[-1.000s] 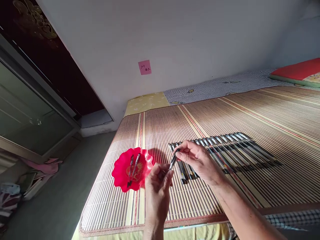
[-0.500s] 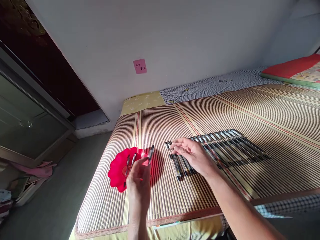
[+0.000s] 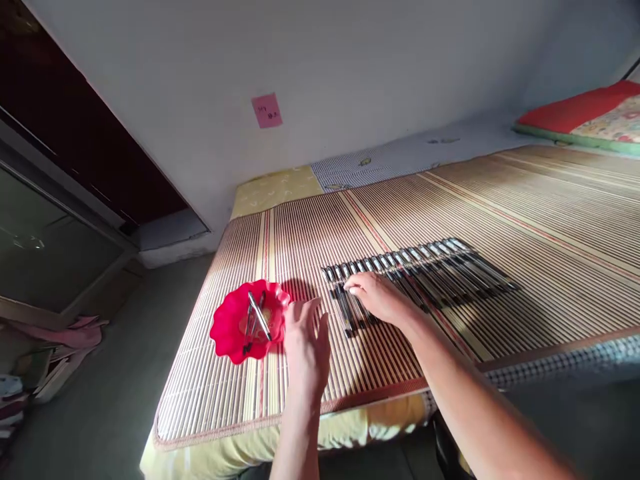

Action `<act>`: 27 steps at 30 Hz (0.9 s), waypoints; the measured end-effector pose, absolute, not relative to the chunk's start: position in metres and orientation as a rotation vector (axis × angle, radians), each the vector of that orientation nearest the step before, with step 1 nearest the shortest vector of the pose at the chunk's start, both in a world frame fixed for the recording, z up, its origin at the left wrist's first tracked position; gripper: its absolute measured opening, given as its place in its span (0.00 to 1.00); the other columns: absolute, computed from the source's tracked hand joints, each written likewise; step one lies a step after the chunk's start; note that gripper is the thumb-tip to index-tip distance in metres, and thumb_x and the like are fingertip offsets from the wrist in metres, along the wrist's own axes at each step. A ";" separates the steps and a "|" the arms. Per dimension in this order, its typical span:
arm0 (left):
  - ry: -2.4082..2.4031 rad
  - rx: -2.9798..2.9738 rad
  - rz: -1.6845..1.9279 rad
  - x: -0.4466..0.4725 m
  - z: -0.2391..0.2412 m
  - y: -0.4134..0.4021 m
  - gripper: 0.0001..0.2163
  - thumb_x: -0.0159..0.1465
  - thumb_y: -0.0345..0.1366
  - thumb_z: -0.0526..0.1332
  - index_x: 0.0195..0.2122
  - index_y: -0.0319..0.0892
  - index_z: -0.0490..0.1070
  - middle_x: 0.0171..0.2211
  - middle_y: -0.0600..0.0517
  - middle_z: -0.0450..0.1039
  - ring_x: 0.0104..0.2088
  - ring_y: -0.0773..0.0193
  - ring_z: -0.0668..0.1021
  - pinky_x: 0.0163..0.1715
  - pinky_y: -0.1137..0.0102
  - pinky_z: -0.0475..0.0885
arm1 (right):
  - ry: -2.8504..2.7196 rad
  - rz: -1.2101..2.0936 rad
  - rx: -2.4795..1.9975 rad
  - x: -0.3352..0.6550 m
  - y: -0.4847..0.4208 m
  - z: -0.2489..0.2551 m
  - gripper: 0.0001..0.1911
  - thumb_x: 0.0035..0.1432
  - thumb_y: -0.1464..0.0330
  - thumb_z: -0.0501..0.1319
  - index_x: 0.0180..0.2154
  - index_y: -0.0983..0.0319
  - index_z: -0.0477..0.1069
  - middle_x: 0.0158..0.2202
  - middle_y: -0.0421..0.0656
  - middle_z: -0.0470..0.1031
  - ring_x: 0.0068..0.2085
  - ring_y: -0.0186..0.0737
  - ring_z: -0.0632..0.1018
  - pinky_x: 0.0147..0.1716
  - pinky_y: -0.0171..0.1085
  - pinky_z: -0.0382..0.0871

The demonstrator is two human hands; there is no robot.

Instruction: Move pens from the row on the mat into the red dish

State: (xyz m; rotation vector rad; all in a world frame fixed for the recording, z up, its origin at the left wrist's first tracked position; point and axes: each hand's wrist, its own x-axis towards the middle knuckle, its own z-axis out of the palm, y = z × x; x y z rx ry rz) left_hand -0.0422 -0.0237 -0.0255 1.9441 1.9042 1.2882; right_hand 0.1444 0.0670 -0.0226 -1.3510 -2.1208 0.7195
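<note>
A red scalloped plastic dish (image 3: 227,327) lies on the striped bamboo mat (image 3: 525,220) near the bed's left end, with three dark pens (image 3: 256,315) lying in it. My left hand (image 3: 305,343) hovers just right of the dish, fingers apart and empty. A long row of several dark pens (image 3: 440,270) lies side by side on the mat. My right hand (image 3: 377,299) rests palm down on the left end of that row, fingertips touching the pens there; whether it grips one is hidden.
A white wall with a pink sticky note (image 3: 267,110) stands behind the bed. A red and green cushion (image 3: 580,113) lies at the far right. The bed's front edge (image 3: 350,400) is close to me. Dark cabinet and clutter (image 3: 50,333) stand on the floor at left.
My left hand carried a pen to the red dish and let it go; the dish now holds three pens. My right hand went down onto the row's left end. The camera tilted down.
</note>
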 end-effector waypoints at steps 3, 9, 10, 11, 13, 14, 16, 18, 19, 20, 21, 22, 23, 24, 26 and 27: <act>1.841 2.074 1.007 -0.017 -0.042 -0.020 0.19 0.70 0.27 0.56 0.57 0.46 0.79 0.53 0.44 0.74 0.52 0.53 0.76 0.53 0.58 0.75 | -2.152 0.669 -1.399 0.149 0.071 -0.027 0.14 0.64 0.77 0.58 0.36 0.62 0.82 0.38 0.48 0.84 0.43 0.45 0.81 0.47 0.39 0.69; 2.069 2.182 0.571 -0.011 -0.054 -0.012 0.22 0.72 0.28 0.54 0.62 0.54 0.77 0.65 0.44 0.68 0.58 0.46 0.73 0.52 0.54 0.74 | -2.197 0.632 -1.465 0.152 0.070 -0.029 0.13 0.65 0.75 0.58 0.37 0.61 0.82 0.39 0.48 0.82 0.41 0.44 0.80 0.44 0.38 0.67; 2.072 2.191 0.549 -0.011 -0.052 -0.012 0.22 0.72 0.28 0.54 0.62 0.53 0.77 0.66 0.44 0.68 0.59 0.46 0.73 0.53 0.54 0.74 | -2.207 0.630 -1.466 0.152 0.070 -0.028 0.13 0.65 0.75 0.58 0.36 0.61 0.82 0.39 0.48 0.82 0.41 0.44 0.80 0.44 0.38 0.67; 2.077 2.194 0.531 -0.011 -0.050 -0.012 0.22 0.72 0.28 0.54 0.63 0.53 0.76 0.66 0.44 0.68 0.59 0.46 0.73 0.53 0.54 0.73 | -2.213 0.630 -1.466 0.152 0.069 -0.027 0.13 0.65 0.75 0.58 0.35 0.61 0.82 0.39 0.48 0.82 0.40 0.43 0.80 0.43 0.38 0.67; 2.088 2.189 0.501 -0.009 -0.047 -0.012 0.22 0.72 0.28 0.54 0.63 0.51 0.76 0.65 0.43 0.69 0.59 0.46 0.73 0.54 0.54 0.73 | -2.213 0.637 -1.467 0.152 0.070 -0.027 0.13 0.65 0.75 0.58 0.35 0.61 0.81 0.38 0.47 0.82 0.40 0.43 0.80 0.43 0.37 0.66; 2.092 2.184 0.486 -0.008 -0.046 -0.012 0.22 0.72 0.28 0.54 0.64 0.51 0.75 0.65 0.43 0.69 0.59 0.46 0.73 0.54 0.54 0.73 | -2.209 0.642 -1.467 0.152 0.070 -0.027 0.13 0.65 0.75 0.58 0.35 0.61 0.81 0.38 0.47 0.81 0.40 0.43 0.80 0.43 0.37 0.66; 2.095 2.175 0.462 -0.007 -0.046 -0.012 0.22 0.72 0.28 0.55 0.64 0.50 0.75 0.65 0.43 0.69 0.59 0.45 0.73 0.53 0.54 0.73 | -2.200 0.648 -1.468 0.151 0.070 -0.027 0.12 0.65 0.75 0.58 0.36 0.61 0.81 0.38 0.47 0.81 0.40 0.43 0.80 0.43 0.37 0.66; 2.086 2.185 0.458 -0.007 -0.047 -0.012 0.22 0.72 0.29 0.55 0.64 0.50 0.75 0.65 0.42 0.69 0.59 0.45 0.72 0.53 0.54 0.73 | -2.194 0.648 -1.473 0.151 0.071 -0.028 0.12 0.64 0.76 0.58 0.36 0.62 0.81 0.37 0.47 0.81 0.40 0.43 0.79 0.42 0.37 0.66; 2.084 2.191 0.462 -0.007 -0.048 -0.012 0.21 0.73 0.30 0.55 0.64 0.49 0.75 0.66 0.42 0.69 0.59 0.45 0.72 0.53 0.53 0.73 | -2.192 0.645 -1.479 0.150 0.070 -0.028 0.12 0.64 0.76 0.58 0.36 0.62 0.81 0.37 0.47 0.81 0.39 0.43 0.79 0.41 0.37 0.66; 2.083 2.197 0.467 -0.007 -0.050 -0.012 0.21 0.73 0.31 0.55 0.65 0.49 0.74 0.66 0.42 0.69 0.59 0.45 0.72 0.53 0.53 0.73 | -2.193 0.641 -1.483 0.149 0.070 -0.029 0.13 0.64 0.76 0.58 0.36 0.62 0.81 0.37 0.47 0.81 0.39 0.43 0.79 0.41 0.37 0.66; 2.085 2.201 0.471 -0.007 -0.051 -0.011 0.21 0.73 0.32 0.55 0.65 0.49 0.74 0.65 0.42 0.69 0.59 0.45 0.72 0.53 0.53 0.73 | -2.197 0.637 -1.486 0.149 0.070 -0.029 0.13 0.64 0.76 0.58 0.35 0.62 0.81 0.37 0.47 0.81 0.39 0.43 0.79 0.41 0.37 0.66; 2.086 2.205 0.474 -0.007 -0.052 -0.011 0.20 0.73 0.32 0.56 0.65 0.49 0.74 0.65 0.42 0.69 0.59 0.45 0.72 0.52 0.53 0.73 | -2.207 0.635 -1.487 0.148 0.070 -0.029 0.13 0.64 0.76 0.58 0.36 0.62 0.82 0.37 0.47 0.81 0.39 0.43 0.79 0.41 0.37 0.66; 2.084 2.209 0.476 -0.007 -0.053 -0.011 0.20 0.73 0.33 0.56 0.64 0.49 0.74 0.65 0.42 0.69 0.59 0.45 0.72 0.52 0.53 0.72 | -2.220 0.636 -1.486 0.147 0.070 -0.029 0.13 0.64 0.76 0.58 0.36 0.61 0.82 0.38 0.47 0.82 0.40 0.43 0.80 0.41 0.37 0.66; 2.081 2.211 0.479 -0.007 -0.054 -0.011 0.19 0.73 0.34 0.56 0.64 0.49 0.75 0.65 0.42 0.69 0.59 0.45 0.72 0.53 0.53 0.72 | -2.236 0.643 -1.484 0.146 0.069 -0.029 0.14 0.64 0.76 0.57 0.36 0.62 0.82 0.39 0.48 0.82 0.40 0.44 0.80 0.41 0.37 0.67; 2.074 2.212 0.487 -0.007 -0.053 -0.011 0.19 0.73 0.34 0.56 0.62 0.49 0.75 0.64 0.42 0.69 0.59 0.45 0.72 0.53 0.53 0.72 | -2.260 0.661 -1.484 0.144 0.068 -0.029 0.15 0.64 0.76 0.57 0.38 0.62 0.83 0.42 0.49 0.83 0.42 0.44 0.81 0.43 0.37 0.68; 2.075 2.210 0.491 -0.007 -0.053 -0.011 0.18 0.73 0.34 0.56 0.62 0.48 0.76 0.64 0.42 0.70 0.59 0.46 0.72 0.53 0.53 0.71 | -2.268 0.670 -1.486 0.144 0.068 -0.028 0.15 0.64 0.76 0.56 0.39 0.62 0.83 0.43 0.50 0.83 0.43 0.45 0.82 0.43 0.38 0.68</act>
